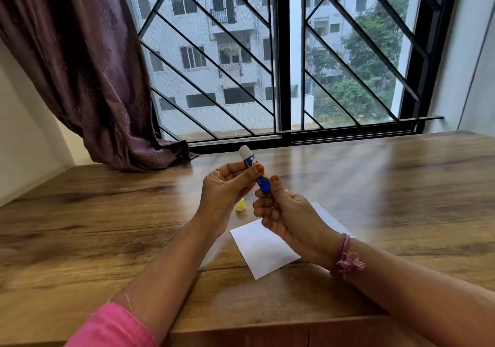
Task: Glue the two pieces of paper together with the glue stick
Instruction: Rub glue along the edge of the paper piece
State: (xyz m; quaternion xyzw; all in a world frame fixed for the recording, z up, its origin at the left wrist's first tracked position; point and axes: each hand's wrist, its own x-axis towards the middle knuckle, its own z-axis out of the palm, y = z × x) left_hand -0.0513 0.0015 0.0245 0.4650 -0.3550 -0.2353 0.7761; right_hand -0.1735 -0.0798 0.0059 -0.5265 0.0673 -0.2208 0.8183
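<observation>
A blue glue stick (254,168) with its white glue tip showing points up and away, held above the table between both hands. My left hand (227,188) pinches its upper body with thumb and fingers. My right hand (284,212) grips its lower end. Its yellow cap (240,204) stands on the table just below my left hand. White paper (263,250) lies flat on the wooden table (107,226) under my right hand and wrist; I cannot tell whether it is one sheet or two.
A barred window (281,60) runs along the table's far edge. A purple curtain (88,78) hangs at the far left and rests on the table's back corner. The table's front edge (267,328) is close to me.
</observation>
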